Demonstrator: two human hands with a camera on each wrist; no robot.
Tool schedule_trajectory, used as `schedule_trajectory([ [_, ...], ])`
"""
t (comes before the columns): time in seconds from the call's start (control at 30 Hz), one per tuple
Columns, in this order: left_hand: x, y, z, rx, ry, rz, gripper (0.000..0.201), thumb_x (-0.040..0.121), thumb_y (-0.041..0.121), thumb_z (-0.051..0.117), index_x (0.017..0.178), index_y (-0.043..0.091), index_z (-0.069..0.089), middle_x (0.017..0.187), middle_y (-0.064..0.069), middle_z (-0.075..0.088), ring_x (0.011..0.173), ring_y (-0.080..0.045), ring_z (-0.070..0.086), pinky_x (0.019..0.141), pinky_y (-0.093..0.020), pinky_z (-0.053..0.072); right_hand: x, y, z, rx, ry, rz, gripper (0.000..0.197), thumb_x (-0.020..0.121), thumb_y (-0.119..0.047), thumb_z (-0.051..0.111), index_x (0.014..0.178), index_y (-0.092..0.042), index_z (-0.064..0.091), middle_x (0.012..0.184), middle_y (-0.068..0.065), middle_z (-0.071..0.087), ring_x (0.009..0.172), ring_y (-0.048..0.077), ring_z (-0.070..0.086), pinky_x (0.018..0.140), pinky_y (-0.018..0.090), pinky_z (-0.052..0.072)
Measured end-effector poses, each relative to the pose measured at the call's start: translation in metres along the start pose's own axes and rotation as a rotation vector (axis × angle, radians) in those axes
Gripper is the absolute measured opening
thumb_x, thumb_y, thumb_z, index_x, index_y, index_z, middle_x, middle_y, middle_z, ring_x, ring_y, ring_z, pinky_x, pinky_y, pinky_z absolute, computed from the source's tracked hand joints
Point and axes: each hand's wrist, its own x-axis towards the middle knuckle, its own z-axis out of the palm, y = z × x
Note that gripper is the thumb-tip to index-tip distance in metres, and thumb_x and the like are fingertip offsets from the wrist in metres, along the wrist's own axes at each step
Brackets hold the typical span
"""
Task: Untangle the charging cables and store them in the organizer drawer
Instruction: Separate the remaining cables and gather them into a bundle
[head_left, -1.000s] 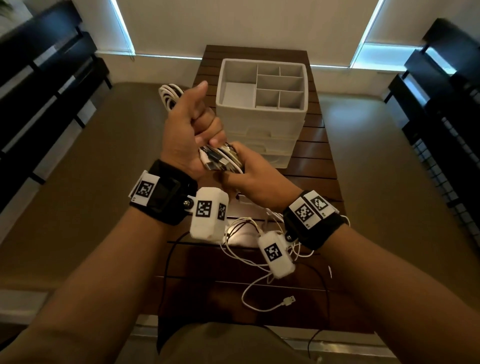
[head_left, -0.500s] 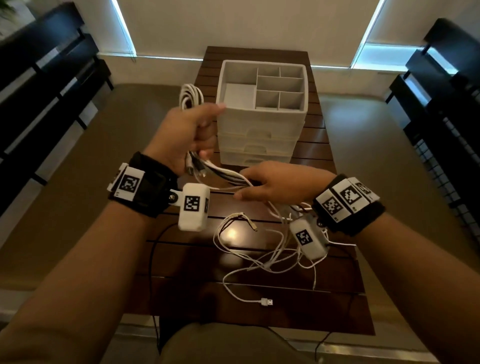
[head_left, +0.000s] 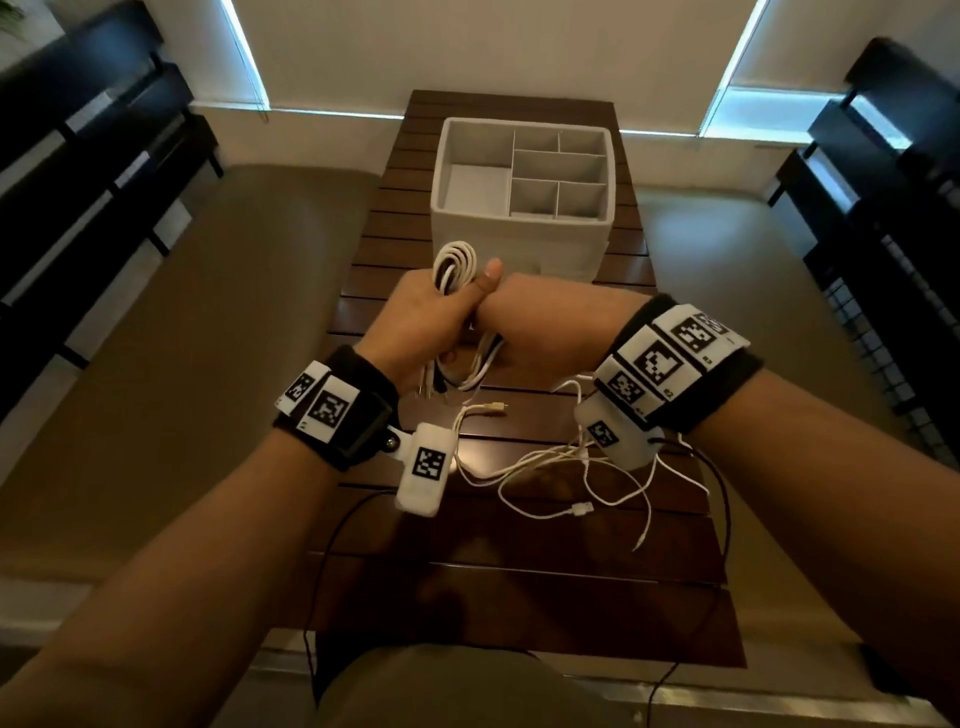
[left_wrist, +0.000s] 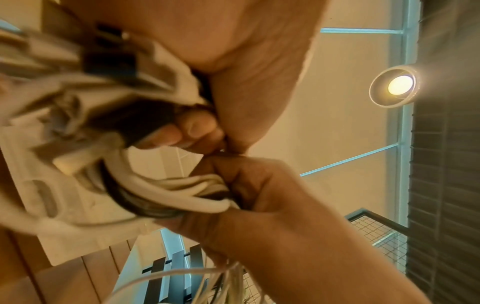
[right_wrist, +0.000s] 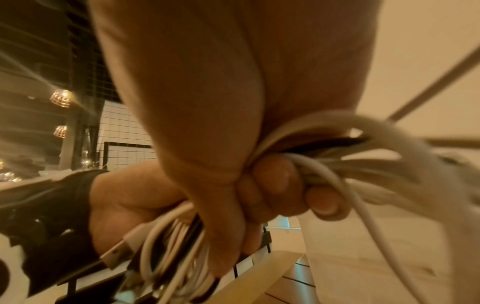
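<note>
On the slatted wooden desk (head_left: 519, 613) stands a white organizer (head_left: 519, 228), its open top tray split into one larger compartment on the left and five smaller ones on the right; every compartment that shows holds nothing, and the drawer fronts below the tray are mostly hidden behind the hands. Just in front of it, above the desk, the left hand (head_left: 421, 322) is clamped round a coiled bundle of white and black cables (head_left: 456, 267), thumb raised, with the loop of the coil rising above the fist and plug ends hanging out beneath. The right hand (head_left: 540, 322) presses against the left, its fingers curled tight on the same bundle, as the right wrist view shows with white strands running over the fingertips (right_wrist: 324, 203). A loose tangle of thin white cables (head_left: 561, 467) lies on the desk below the wrists, one plug end (head_left: 582, 508) resting flat toward the near side. No cable is in the organizer.
</note>
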Motion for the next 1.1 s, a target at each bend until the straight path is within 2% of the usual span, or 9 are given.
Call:
schedule_trajectory([
  [0.1,0.001,-0.001,-0.003,-0.044,0.025,0.018,0.053,0.099,0.051,0.063,0.085,0.000,0.066,0.068,-0.019,0.062,0.057,-0.017,0.064,0.060,-0.029,0.056,0.000,0.001,0.002,0.031,0.076,-0.003,0.018,0.099,-0.026,0.065,0.112,-0.014,0.071,0.085,-0.001,0.064,0.070,0.016,0.056,0.065,0.023,0.040],
  [0.2,0.003,-0.006,-0.003,-0.039,0.024,0.017,0.068,0.099,0.055,0.062,0.100,-0.013,0.067,0.083,-0.027,0.071,0.072,-0.024,0.068,0.069,-0.030,0.057,0.004,0.001,0.005,0.051,0.083,0.061,0.017,0.100,-0.023,0.063,0.109,-0.011,0.070,0.085,0.001,0.062,0.073,0.019,0.061,0.069,0.027,0.043],
  [0.4,0.002,-0.005,-0.008,0.090,0.000,0.070,0.046,0.103,0.044,0.058,0.088,0.002,0.069,0.064,0.000,0.071,0.060,-0.006,0.067,0.059,-0.017,0.054,0.001,-0.004,0.011,0.157,0.156,0.096,0.015,0.099,-0.019,0.064,0.107,-0.008,0.070,0.079,-0.003,0.056,0.065,0.015,0.051,0.062,0.021,0.036],
  [0.5,-0.002,-0.008,-0.013,0.115,-0.115,0.082,0.043,0.103,0.037,0.060,0.094,-0.004,0.070,0.079,-0.011,0.077,0.068,-0.009,0.068,0.062,-0.015,0.053,0.001,-0.001,0.009,0.170,0.147,0.161,0.015,0.096,-0.024,0.070,0.089,-0.011,0.066,0.069,-0.004,0.048,0.060,0.016,0.050,0.062,0.029,0.039],
  [0.6,-0.010,-0.010,-0.011,0.124,-0.281,0.082,0.010,0.095,0.022,0.074,0.097,0.012,0.071,0.082,0.003,0.078,0.079,-0.002,0.072,0.071,-0.014,0.054,0.000,0.006,0.006,0.122,0.115,0.203,0.026,0.093,-0.022,0.069,0.072,-0.013,0.057,0.065,-0.001,0.048,0.060,0.021,0.051,0.057,0.030,0.039],
  [0.67,-0.011,-0.012,-0.012,0.072,-0.298,0.078,0.009,0.091,0.017,0.078,0.093,0.015,0.070,0.080,0.007,0.078,0.080,-0.004,0.073,0.073,-0.016,0.055,-0.002,0.007,0.008,0.106,0.141,0.209,0.029,0.089,-0.027,0.071,0.068,-0.016,0.054,0.062,0.000,0.049,0.060,0.025,0.055,0.055,0.031,0.038],
  [0.77,-0.014,-0.009,-0.018,-0.042,-0.276,0.072,0.011,0.087,0.017,0.081,0.090,0.011,0.071,0.083,-0.001,0.077,0.081,-0.012,0.074,0.075,-0.024,0.057,-0.006,0.008,0.013,0.244,0.199,0.153,0.031,0.084,-0.039,0.077,0.073,-0.015,0.060,0.064,0.002,0.060,0.057,0.017,0.054,0.052,0.031,0.039],
  [0.97,-0.015,0.000,-0.015,-0.050,-0.219,0.112,0.020,0.089,0.008,0.079,0.075,0.014,0.065,0.067,0.005,0.069,0.066,-0.007,0.067,0.065,-0.021,0.056,-0.023,0.017,0.010,0.606,0.177,0.111,0.025,0.083,-0.026,0.082,0.090,-0.018,0.060,0.078,-0.004,0.063,0.063,0.003,0.055,0.060,0.028,0.047],
  [1.1,-0.014,0.004,-0.024,-0.121,-0.159,0.172,0.025,0.089,0.012,0.078,0.073,0.013,0.060,0.078,-0.017,0.069,0.074,-0.025,0.068,0.075,-0.039,0.060,-0.042,0.031,0.010,0.794,0.155,0.132,0.039,0.089,-0.034,0.080,0.120,-0.019,0.060,0.103,0.003,0.071,0.089,0.016,0.072,0.082,0.038,0.062],
])
